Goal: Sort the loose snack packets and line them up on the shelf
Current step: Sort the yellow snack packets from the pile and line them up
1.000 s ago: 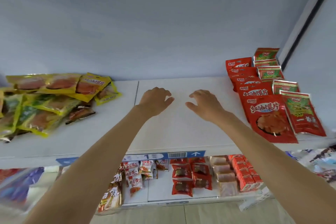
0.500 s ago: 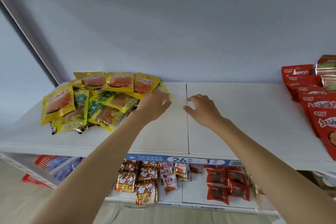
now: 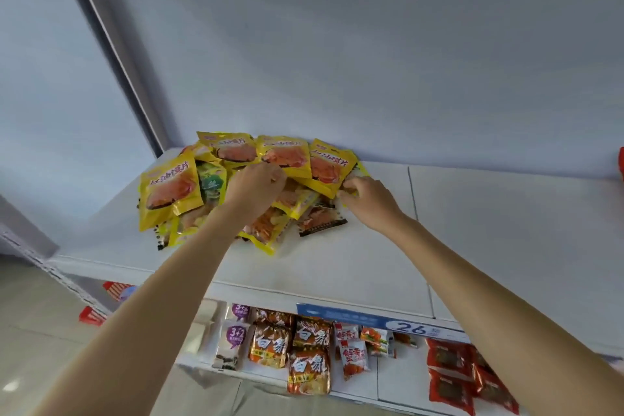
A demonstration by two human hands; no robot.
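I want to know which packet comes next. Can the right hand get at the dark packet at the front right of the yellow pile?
Probably yes. The dark packet lies at the pile's edge, mostly uncovered, just below the right hand, with bare shelf beside it.

Evenly and softly lit, bluish on the back wall [image 3: 371,61] above the white shelf [image 3: 337,263], with only faint shadows under the yellow packets [image 3: 243,179]; slightly soft throughout, strongly bowed by the wide lens left of that shelf, blurred along the price strip [image 3: 381,321] below it
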